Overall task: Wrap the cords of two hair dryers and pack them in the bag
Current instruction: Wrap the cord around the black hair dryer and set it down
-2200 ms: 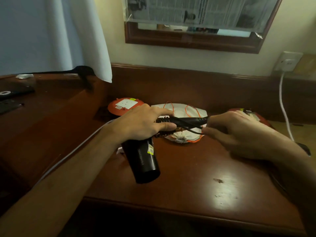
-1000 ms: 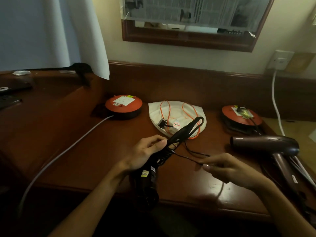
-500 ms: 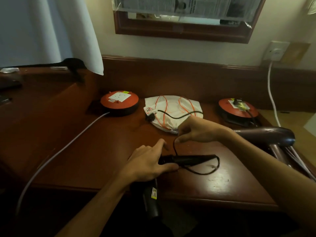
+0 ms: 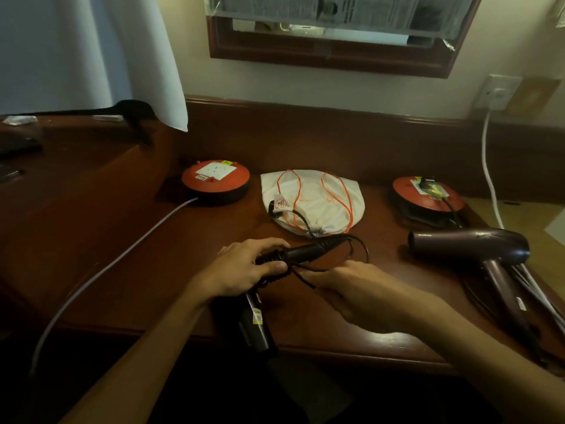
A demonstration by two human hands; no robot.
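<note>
Dark wooden tabletop (image 4: 128, 264), carrying all items below; white drawstring bag (image 4: 315, 197) with orange cords, flat at rear centre; second hair dryer (image 4: 470, 247), maroon, lying at right, nozzle pointing left, handle toward the near edge, untouched; two red cable reels, one (image 4: 215, 182) left of the bag, one (image 4: 426, 194) right of it.

Left hand (image 4: 244, 270): fingers curled round the handle of the first hair dryer (image 4: 255, 325), black; barrel hanging past the near edge of the tabletop.

Right hand (image 4: 354, 289): just beside the left, pinching the black cord (image 4: 362, 250); cord looping from handle end, plug (image 4: 275, 208) resting on the bag.
</note>
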